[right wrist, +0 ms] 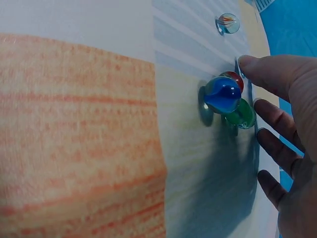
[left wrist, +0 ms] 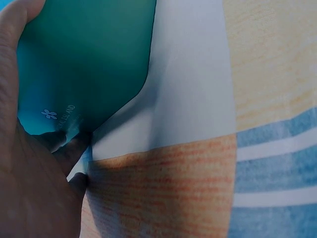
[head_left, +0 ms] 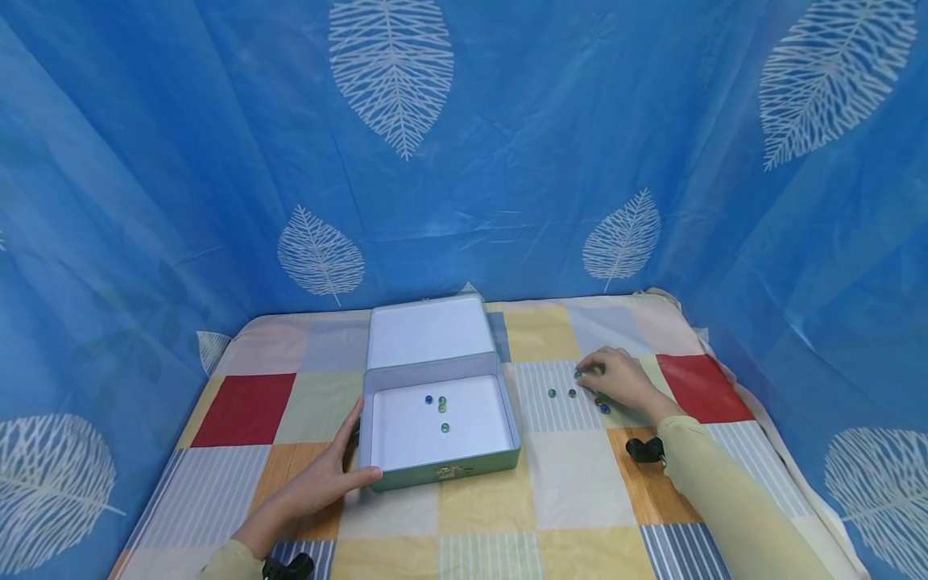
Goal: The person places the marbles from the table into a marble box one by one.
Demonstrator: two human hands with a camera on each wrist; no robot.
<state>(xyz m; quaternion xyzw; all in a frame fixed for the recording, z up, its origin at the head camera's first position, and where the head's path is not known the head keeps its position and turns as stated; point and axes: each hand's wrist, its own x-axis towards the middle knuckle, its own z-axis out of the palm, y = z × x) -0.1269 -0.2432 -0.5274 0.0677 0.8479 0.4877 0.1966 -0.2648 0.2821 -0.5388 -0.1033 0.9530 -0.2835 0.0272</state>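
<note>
In the head view, two pale yellow sleeves come in from the bottom edge. The left hand (head_left: 319, 475) lies at lower centre-left, fingers fairly straight along the side of a green tin box (head_left: 439, 423), thumb against its front corner. The box stands open in the middle of the frame, its lid laid back behind it, and three marbles (head_left: 439, 407) lie on its white floor. At centre right, the right hand (head_left: 619, 379) rests over loose marbles (head_left: 561, 393) on the cloth, its fingertips at one of them; whether it pinches that one cannot be told here. A checked tablecloth (head_left: 580, 483) of red, orange, yellow and striped squares covers the table, and a blue curtain (head_left: 507, 161) printed with white leaves closes in the back and both sides.

In the left wrist view, the palm fills the left edge, fingers (left wrist: 67, 148) pressed to the teal box wall at upper left, with white, orange and blue-striped squares to the right.

In the right wrist view, the fingers (right wrist: 270, 74) on the right side are spread, straight and holding nothing, with one fingertip beside a cluster of blue marble (right wrist: 223, 94), red marble (right wrist: 235, 79) and green marble (right wrist: 242, 114). A clear marble (right wrist: 228, 23) lies apart near the top.
</note>
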